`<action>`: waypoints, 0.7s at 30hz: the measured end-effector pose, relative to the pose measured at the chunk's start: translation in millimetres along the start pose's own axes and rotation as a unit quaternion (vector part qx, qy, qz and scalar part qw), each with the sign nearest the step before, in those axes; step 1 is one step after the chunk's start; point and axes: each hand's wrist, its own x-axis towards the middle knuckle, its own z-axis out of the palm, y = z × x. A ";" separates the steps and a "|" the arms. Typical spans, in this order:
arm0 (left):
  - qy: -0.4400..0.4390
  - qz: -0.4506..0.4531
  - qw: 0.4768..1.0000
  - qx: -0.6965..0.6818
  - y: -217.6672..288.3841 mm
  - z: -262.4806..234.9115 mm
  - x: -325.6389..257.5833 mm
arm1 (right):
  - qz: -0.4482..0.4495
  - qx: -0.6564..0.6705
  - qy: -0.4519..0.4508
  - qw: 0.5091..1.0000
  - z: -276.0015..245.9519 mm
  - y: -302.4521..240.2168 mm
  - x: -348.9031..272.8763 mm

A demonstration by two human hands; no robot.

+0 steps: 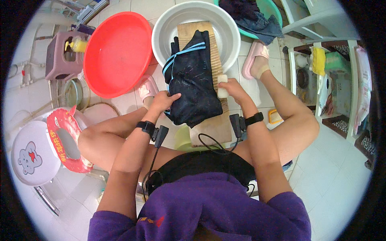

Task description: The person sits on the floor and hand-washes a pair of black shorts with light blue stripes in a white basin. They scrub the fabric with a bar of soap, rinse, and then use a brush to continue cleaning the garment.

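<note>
Black garment (193, 84) with blue stripes lies at 12 o'clock from your seat, spread over a ridged board (216, 60) whose far end reaches into the white basin (232, 36). To soap it well, you would best hold the cloth taut from 8 o'clock, smooth its folds first, and draw the pale bar (222, 91) evenly toward 6 o'clock; slack cloth could bunch under it. Your left hand (163, 101), at the garment's 8 o'clock edge, lays its thumb over the fabric; its other fingers are mostly hidden, so I cannot tell how closed they are. Your right hand (234, 89), at 4 o'clock, curls narrowly around the bar.
</note>
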 end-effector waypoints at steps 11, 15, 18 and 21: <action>0.065 -0.001 0.989 -0.136 20.9 20.0 -1.2 | -0.251 -0.492 -0.004 0.834 68.7 -16.2 65.2; -0.095 -0.061 0.964 -0.243 24.7 6.6 -8.1 | -0.268 -0.546 0.060 0.791 45.8 -30.1 114.6; -0.105 0.018 0.966 -0.236 23.5 1.1 -10.7 | -0.210 -0.492 0.022 0.845 32.4 -40.3 118.8; -0.091 0.068 0.965 -0.238 13.7 2.5 -9.7 | -0.266 -0.382 -0.016 0.885 39.5 -41.8 99.3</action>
